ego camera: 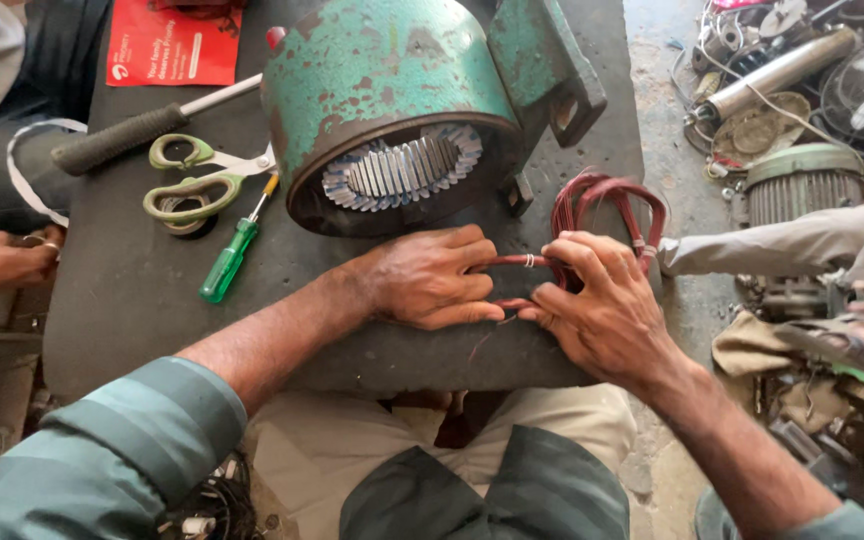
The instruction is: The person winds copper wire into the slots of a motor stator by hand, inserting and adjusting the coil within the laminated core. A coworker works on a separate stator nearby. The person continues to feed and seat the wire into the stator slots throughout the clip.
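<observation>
Both hands, left (430, 280) and right (602, 310), pinch shut on the red wire coil (607, 205) lying on the dark surface (132, 290) beside the green stator (392, 110); it looks light, springy, easily kinked; best held at the bound straight side.

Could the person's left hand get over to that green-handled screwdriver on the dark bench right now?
Probably yes. The green-handled screwdriver lies in the open on the dark bench, nothing lying between. But the left hand is busy pressing the reddish wire coil, so it would have to let go first.
</observation>
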